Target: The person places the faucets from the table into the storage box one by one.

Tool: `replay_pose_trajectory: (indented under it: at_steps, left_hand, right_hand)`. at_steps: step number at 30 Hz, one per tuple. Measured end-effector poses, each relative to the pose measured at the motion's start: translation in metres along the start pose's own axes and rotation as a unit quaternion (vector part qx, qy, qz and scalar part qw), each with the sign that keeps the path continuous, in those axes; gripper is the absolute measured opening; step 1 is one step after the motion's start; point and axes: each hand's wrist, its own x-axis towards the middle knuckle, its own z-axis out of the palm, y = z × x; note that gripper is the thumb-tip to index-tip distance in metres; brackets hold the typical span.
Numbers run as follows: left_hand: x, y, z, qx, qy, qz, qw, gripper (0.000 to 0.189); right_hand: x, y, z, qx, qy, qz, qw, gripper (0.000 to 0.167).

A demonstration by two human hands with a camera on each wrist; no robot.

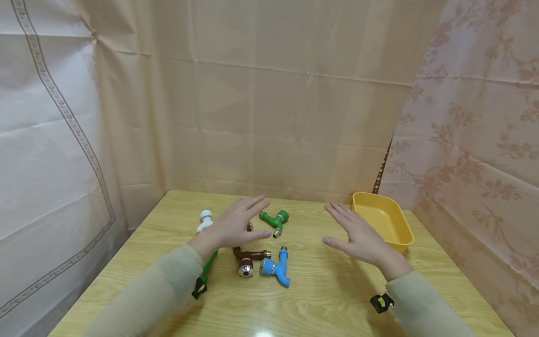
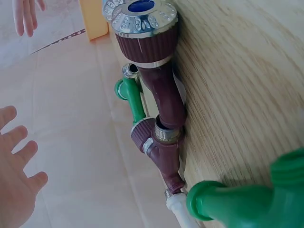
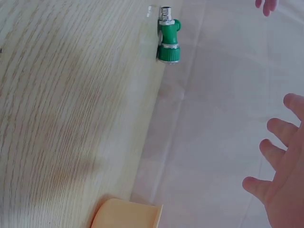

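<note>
My left hand [image 1: 236, 224] hovers over a group of plastic water taps, fingers spread and holding nothing. Beneath and around it lie a white tap [image 1: 205, 219], a brown tap [image 1: 246, 257] with a chrome-capped handle, and a green tap [image 1: 203, 271] partly covered by the forearm. A second brown tap [image 2: 164, 154], mostly hidden by the hand in the head view, shows in the left wrist view. Just right of the hand are another green tap [image 1: 276, 221] and a blue tap [image 1: 281, 269]. My right hand [image 1: 358, 236] is raised above the table, fingers extended, with nothing in it.
A yellow plastic basin [image 1: 381, 217] stands at the table's back right corner, beyond my right hand. The wood-grain table [image 1: 311, 299] meets a beige curtain [image 1: 273, 117] at the back, with hanging cloth on both sides. Dark wrist straps hang under both sleeves.
</note>
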Motion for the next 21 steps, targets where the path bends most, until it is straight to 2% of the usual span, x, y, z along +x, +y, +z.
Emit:
replay_pose_trajectory:
  at_steps: [7,14,21]
  left_hand:
    - [0.004,0.000,0.003,-0.051,0.024,-0.022,0.9982,0.084]
    - [0.011,0.003,0.007,-0.108,0.038,-0.050,0.9922,0.081]
    - [0.017,0.006,0.013,-0.151,0.044,-0.055,0.9860,0.080]
  right_hand:
    - [-0.001,0.003,-0.002,0.020,0.025,-0.008,0.9994,0.083]
    - [0.000,0.008,-0.002,0.046,0.047,-0.011,0.9978,0.079]
    - [0.000,0.013,-0.002,0.056,0.065,-0.003,0.9963,0.076]
